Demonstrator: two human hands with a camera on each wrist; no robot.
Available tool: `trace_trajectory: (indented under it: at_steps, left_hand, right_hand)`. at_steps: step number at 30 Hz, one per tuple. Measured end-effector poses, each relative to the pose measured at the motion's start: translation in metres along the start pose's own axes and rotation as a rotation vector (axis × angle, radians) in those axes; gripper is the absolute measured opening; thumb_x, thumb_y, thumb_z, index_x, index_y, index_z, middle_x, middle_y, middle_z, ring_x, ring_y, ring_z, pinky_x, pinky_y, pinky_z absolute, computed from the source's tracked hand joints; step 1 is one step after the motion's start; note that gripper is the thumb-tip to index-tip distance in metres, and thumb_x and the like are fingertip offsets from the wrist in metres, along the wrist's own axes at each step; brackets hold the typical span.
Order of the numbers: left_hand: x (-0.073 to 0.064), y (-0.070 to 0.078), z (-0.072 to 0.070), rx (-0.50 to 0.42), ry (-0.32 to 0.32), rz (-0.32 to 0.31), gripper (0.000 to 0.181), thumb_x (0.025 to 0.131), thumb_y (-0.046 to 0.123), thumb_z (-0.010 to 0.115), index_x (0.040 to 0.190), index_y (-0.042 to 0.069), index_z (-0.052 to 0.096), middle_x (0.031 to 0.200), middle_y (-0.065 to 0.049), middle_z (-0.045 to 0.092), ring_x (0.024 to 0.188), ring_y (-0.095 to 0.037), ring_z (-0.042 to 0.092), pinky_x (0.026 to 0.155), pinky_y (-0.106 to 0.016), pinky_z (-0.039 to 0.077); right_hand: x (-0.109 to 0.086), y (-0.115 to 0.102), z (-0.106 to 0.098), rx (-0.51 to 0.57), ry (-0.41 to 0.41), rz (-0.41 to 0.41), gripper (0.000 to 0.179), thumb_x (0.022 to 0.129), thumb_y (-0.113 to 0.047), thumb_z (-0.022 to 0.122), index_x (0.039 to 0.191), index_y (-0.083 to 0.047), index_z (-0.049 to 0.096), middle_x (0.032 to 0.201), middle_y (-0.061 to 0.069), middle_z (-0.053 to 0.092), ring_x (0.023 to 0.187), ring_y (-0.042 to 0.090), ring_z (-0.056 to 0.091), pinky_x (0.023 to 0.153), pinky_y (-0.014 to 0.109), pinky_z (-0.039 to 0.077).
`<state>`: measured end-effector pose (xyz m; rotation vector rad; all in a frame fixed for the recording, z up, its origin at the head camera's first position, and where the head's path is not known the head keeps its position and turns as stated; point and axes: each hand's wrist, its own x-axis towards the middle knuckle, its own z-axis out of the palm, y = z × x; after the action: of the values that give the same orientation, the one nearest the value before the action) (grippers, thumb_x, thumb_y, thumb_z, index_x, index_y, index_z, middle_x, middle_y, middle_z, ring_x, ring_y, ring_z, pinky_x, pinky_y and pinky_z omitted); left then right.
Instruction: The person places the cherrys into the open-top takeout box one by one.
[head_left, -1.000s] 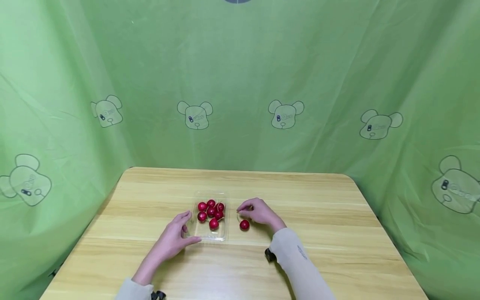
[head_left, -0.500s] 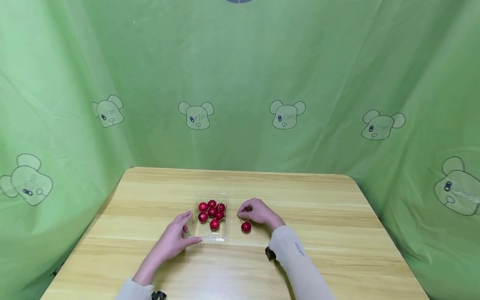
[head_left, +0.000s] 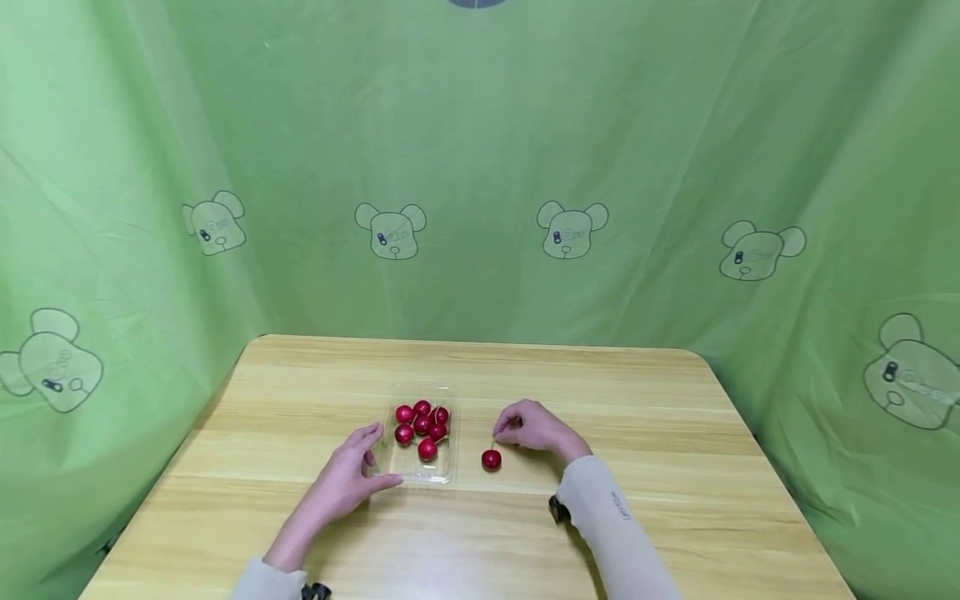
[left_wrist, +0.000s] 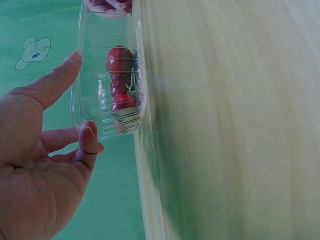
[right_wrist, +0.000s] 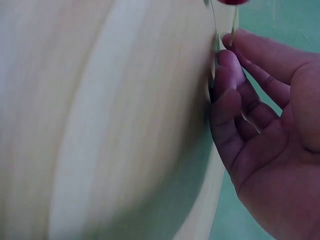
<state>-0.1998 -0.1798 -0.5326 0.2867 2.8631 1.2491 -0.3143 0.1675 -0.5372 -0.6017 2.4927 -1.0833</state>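
Observation:
With thumb and fingertips, my right hand (head_left: 536,427) pinches the thin stem of a dark red cherry (head_left: 491,460). The stem runs down from the fingertips to the fruit, just right of a clear plastic box (head_left: 401,467). In the right wrist view the stem (right_wrist: 233,25) rises from the fingertips to the cherry at the top edge. My left hand (head_left: 348,475) holds the box at its near left corner, thumb along the near rim and fingers at the left side. Several red cherries (head_left: 422,424), some with stems showing, lie together inside the box.
The box stands on a pale wood-grain table (head_left: 600,383) with rounded far corners. A green curtain (head_left: 480,283) printed with bear heads hangs behind the table and along both sides.
My right hand has shifted a little to the right, and the cherry's stem now stretches between fingertips and fruit. The left hand and the box stay in place.

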Motion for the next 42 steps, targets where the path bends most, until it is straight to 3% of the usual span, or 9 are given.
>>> trace_trajectory:
  at_steps: [8,29,36,42]
  left_hand:
    - [-0.001,0.001,-0.001,-0.021,0.006,0.000,0.099,0.076,0.033,0.091,0.153,-0.006,0.042,0.157,-0.025,0.044,0.085,-0.011,0.054,0.069,-0.021,0.051]
    - [-0.001,0.005,-0.002,-0.033,0.000,-0.004,0.099,0.077,0.033,0.091,0.153,-0.006,0.042,0.158,-0.026,0.043,0.086,-0.013,0.055,0.069,-0.021,0.051]
    - [-0.001,0.005,-0.002,-0.028,-0.001,-0.002,0.099,0.077,0.034,0.091,0.153,-0.006,0.042,0.157,-0.026,0.044,0.087,-0.013,0.055,0.069,-0.021,0.050]
    - [0.000,0.005,-0.001,-0.031,-0.003,-0.003,0.099,0.077,0.034,0.091,0.153,-0.006,0.042,0.157,-0.026,0.044,0.087,-0.014,0.055,0.069,-0.021,0.050]
  right_hand:
    - [-0.004,0.004,-0.003,-0.008,-0.021,-0.011,0.014,0.086,0.004,0.076,0.094,-0.007,0.077,0.083,0.002,0.070,0.077,0.014,0.061,0.071,0.025,0.052]
    - [-0.015,-0.003,-0.005,0.031,0.002,0.010,0.007,0.087,-0.003,0.081,0.090,-0.006,0.077,0.082,0.005,0.072,0.073,0.016,0.063,0.064,0.028,0.055]
    - [-0.018,-0.006,-0.006,0.020,0.076,0.036,0.005,0.088,-0.006,0.080,0.091,-0.009,0.078,0.081,0.003,0.071,0.072,0.020,0.064,0.064,0.028,0.055]
    - [-0.019,-0.011,-0.007,0.027,0.091,0.039,0.005,0.090,-0.006,0.078,0.092,-0.011,0.078,0.083,0.003,0.073,0.072,0.020,0.063,0.063,0.028,0.054]
